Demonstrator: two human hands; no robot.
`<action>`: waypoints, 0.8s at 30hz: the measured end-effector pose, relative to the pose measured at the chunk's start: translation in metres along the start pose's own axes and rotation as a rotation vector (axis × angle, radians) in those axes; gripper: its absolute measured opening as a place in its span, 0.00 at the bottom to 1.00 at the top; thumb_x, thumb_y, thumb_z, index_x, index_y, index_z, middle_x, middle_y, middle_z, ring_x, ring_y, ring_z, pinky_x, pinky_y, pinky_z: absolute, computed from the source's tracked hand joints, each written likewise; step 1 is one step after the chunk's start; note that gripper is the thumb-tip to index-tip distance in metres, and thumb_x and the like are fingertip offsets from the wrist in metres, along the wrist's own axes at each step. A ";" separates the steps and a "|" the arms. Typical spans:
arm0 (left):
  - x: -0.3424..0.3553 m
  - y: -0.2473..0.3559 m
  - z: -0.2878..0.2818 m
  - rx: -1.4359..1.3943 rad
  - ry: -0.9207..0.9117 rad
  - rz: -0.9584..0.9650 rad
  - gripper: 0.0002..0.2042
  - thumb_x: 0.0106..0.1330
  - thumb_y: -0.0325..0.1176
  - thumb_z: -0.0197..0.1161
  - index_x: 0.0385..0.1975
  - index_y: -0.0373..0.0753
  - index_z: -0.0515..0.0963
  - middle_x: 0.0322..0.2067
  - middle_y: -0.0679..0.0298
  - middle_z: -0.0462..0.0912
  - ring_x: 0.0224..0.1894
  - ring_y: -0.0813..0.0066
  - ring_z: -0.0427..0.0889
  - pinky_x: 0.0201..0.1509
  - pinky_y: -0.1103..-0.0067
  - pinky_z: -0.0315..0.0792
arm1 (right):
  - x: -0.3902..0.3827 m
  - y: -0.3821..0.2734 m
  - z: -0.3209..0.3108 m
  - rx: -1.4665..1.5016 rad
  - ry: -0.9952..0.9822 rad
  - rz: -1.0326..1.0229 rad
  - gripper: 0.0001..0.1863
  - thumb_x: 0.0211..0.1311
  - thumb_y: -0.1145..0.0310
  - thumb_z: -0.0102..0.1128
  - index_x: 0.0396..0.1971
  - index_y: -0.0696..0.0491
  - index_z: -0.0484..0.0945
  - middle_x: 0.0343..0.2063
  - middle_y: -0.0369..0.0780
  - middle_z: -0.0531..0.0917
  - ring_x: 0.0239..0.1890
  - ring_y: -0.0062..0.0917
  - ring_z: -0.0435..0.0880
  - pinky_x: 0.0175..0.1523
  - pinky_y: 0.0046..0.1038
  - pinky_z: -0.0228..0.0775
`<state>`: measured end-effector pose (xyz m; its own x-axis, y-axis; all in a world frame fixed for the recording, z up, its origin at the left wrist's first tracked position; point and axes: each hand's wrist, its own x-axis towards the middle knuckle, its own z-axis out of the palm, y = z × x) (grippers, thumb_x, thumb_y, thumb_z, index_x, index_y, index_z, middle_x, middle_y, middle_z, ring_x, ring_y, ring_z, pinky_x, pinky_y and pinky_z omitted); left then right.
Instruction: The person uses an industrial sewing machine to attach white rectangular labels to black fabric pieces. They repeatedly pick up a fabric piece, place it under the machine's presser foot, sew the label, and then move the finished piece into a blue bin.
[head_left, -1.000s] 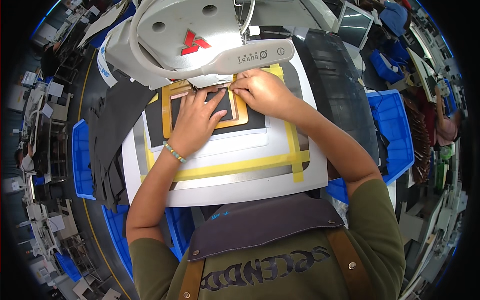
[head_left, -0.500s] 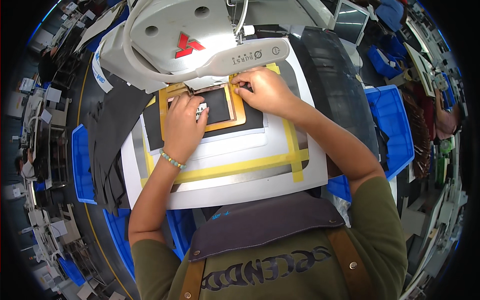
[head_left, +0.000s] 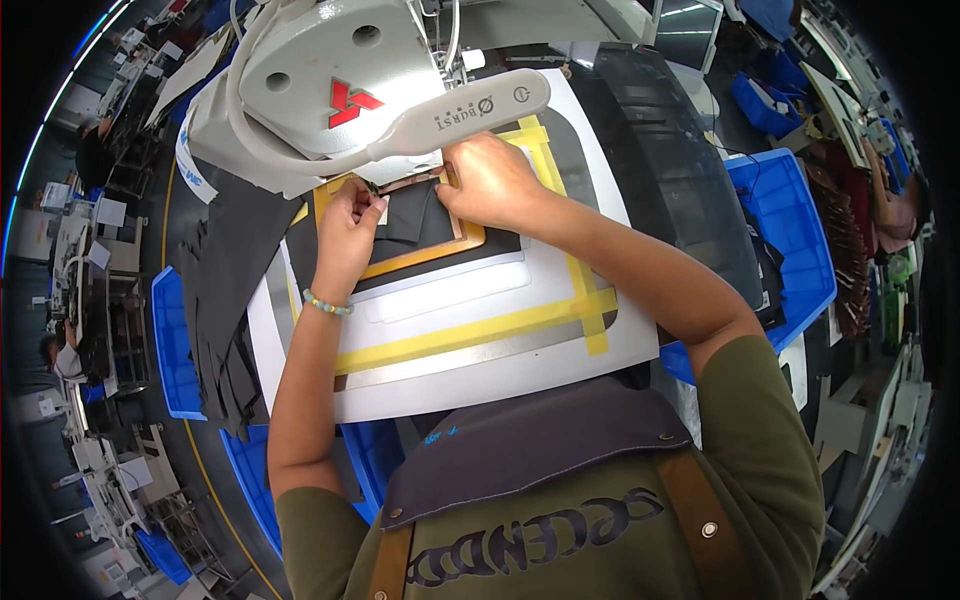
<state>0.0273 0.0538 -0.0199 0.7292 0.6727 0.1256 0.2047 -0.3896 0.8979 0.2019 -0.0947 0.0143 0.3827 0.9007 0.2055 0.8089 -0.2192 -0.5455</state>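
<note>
Blue bins [head_left: 797, 275] flank the sewing machine [head_left: 300, 105]; the left hand [head_left: 345, 235] pinches a white label [head_left: 383, 214] over black cloth [head_left: 410, 212] inside the orange frame [head_left: 425, 259]. Right hand [head_left: 492, 182] meets the cloth's edge, grip hidden; one slipping fingertip could skew that label.

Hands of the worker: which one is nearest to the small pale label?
The left hand, wearing the beaded bracelet: its fingers are right at the small pale label. The bare-wristed right hand is farther from it.
</note>
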 end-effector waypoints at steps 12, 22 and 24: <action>-0.018 0.019 0.003 0.425 -0.053 0.431 0.15 0.64 0.27 0.63 0.50 0.42 0.86 0.44 0.55 0.79 0.53 0.55 0.74 0.61 0.66 0.66 | 0.008 -0.004 0.018 -0.077 0.036 0.040 0.09 0.54 0.71 0.65 0.33 0.59 0.83 0.35 0.50 0.86 0.42 0.44 0.86 0.46 0.42 0.79; -0.027 0.029 0.028 0.538 0.017 0.497 0.23 0.54 0.41 0.77 0.47 0.37 0.82 0.48 0.55 0.80 0.55 0.51 0.73 0.62 0.61 0.65 | 0.002 -0.009 0.008 0.097 -0.021 0.181 0.07 0.52 0.69 0.67 0.31 0.54 0.86 0.39 0.45 0.86 0.43 0.40 0.86 0.48 0.39 0.79; -0.025 0.031 0.035 0.559 0.081 0.495 0.20 0.55 0.40 0.75 0.44 0.39 0.80 0.46 0.56 0.80 0.53 0.51 0.73 0.59 0.61 0.65 | 0.001 -0.010 0.009 0.109 0.009 0.204 0.08 0.52 0.68 0.68 0.31 0.54 0.86 0.39 0.44 0.86 0.43 0.40 0.86 0.49 0.39 0.78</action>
<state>0.0384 0.0034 -0.0099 0.7761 0.3714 0.5096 0.1821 -0.9057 0.3828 0.1894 -0.0883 0.0124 0.5377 0.8384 0.0893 0.6617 -0.3540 -0.6609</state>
